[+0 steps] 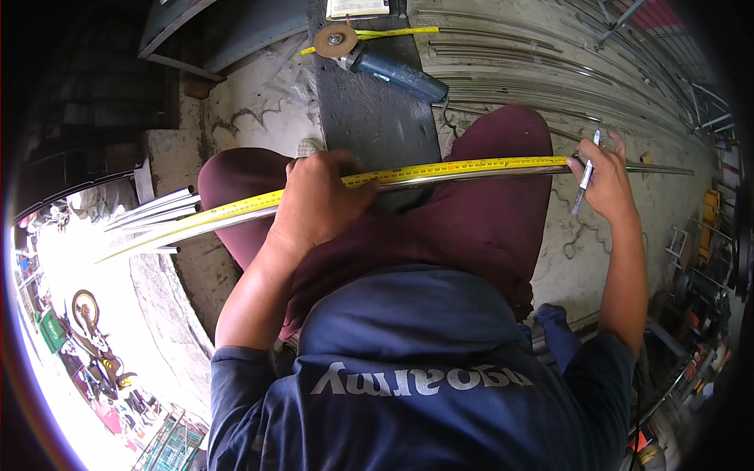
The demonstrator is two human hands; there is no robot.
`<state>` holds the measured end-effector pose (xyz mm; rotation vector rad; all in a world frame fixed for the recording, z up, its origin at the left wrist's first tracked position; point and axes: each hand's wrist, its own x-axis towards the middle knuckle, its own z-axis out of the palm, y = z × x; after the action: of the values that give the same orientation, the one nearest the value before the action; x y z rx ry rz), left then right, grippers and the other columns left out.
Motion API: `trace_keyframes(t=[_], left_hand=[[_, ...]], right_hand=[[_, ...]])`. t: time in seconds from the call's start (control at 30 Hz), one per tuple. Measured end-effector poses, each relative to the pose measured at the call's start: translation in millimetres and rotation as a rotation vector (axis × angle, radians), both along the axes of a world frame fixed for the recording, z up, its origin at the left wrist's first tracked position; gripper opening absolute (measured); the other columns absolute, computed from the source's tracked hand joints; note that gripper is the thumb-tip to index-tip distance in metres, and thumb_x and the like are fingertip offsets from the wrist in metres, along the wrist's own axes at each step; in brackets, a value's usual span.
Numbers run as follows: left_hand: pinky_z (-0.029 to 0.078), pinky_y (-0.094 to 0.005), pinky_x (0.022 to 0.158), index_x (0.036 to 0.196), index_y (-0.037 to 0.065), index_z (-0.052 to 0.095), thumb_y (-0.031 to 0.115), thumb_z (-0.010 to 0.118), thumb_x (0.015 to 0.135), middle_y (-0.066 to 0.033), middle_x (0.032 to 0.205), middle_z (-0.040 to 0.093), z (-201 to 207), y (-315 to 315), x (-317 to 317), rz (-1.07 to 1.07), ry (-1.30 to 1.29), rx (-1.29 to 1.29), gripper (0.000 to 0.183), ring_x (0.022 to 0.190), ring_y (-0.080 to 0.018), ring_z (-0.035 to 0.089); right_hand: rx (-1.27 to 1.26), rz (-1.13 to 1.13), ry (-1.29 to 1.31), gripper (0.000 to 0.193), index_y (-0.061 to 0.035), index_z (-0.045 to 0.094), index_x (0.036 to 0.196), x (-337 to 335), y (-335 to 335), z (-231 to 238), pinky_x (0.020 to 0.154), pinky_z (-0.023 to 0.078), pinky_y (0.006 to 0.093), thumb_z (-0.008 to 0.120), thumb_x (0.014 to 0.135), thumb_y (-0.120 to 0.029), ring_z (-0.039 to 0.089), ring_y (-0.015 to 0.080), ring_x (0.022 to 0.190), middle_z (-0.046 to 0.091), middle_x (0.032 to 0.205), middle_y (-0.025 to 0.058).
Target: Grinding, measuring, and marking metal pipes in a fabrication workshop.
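A long shiny metal tube lies across my thighs, reaching past both knees. Stretched along its upper side is a yellow tape measure blade. My left hand is closed over the tube and the blade together, above my left thigh. My right hand pinches a marker pen, white and dark, held upright across the tube by the blade's right end. Some of its fingers touch the blade and tube there. How the right fingertips sit behind the pen is partly hidden.
Ahead, a blue angle grinder with a brown disc rests on a dark board. A yellow strip and an open notebook lie beyond it. Many metal rods cover the floor at far right; more tube ends stick out left.
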<state>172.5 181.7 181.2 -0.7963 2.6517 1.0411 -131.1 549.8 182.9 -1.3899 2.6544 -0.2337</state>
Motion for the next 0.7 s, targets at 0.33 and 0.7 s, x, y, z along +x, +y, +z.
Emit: trace_keyframes(t=[0.33,0.7], left_hand=[[0.063,-0.0414,0.084,0.106,0.002,0.085,0.025,0.088,0.095,-0.0181,0.094,0.084,-6.5,-1.1,-0.5,0.007,0.044,0.038,0.026,0.086,-0.0304,0.083],[0.064,-0.0475,0.093,0.101,0.007,0.086,0.027,0.09,0.091,-0.0177,0.093,0.084,-9.7,-3.7,-2.5,0.019,0.039,0.076,0.022,0.091,-0.0371,0.082]], right_hand=[[0.014,0.015,0.023,0.023,-0.0038,0.064,0.103,-3.9,4.5,-4.4,0.128,0.039,0.0619,0.084,0.1,-0.014,0.066,0.0413,0.079,0.064,0.075,0.0146],[0.005,0.015,0.048,0.027,-0.0037,0.058,0.095,1.4,-0.1,0.2,0.127,0.038,0.0635,0.085,0.098,-0.011,0.066,0.04,0.078,0.063,0.075,0.0147]])
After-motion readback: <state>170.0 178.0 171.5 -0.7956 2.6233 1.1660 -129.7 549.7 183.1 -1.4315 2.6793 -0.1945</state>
